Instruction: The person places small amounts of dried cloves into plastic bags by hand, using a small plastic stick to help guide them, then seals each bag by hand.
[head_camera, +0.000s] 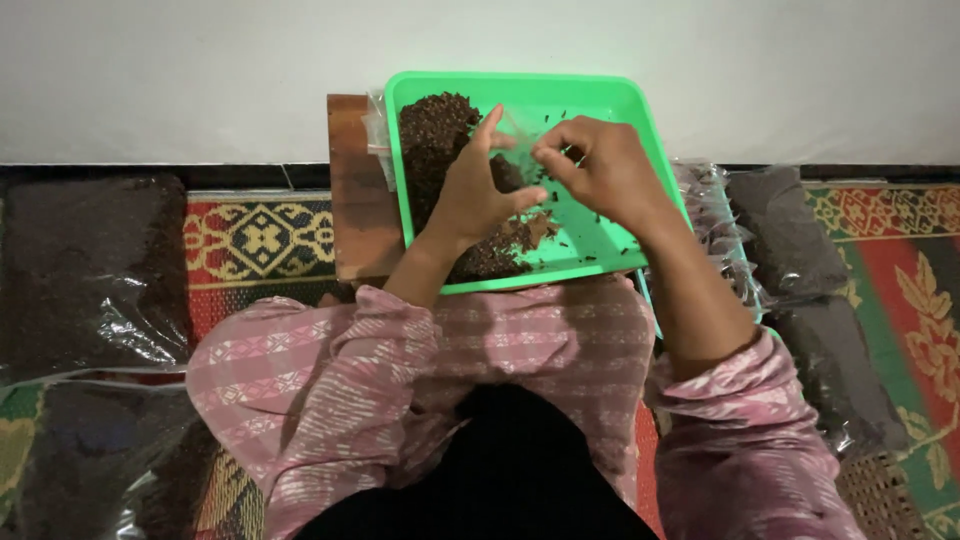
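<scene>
Pink woven sleeves; hands pinch clear film over green plastic tray.

A brown wooden board lies against the plain white wall. A woven mat with red, yellow and green patterns covers the floor. Clear plastic bags of dark material lie left, and more such bags lie right.

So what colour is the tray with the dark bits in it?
The tray is bright green, seen best in the head view.
</scene>
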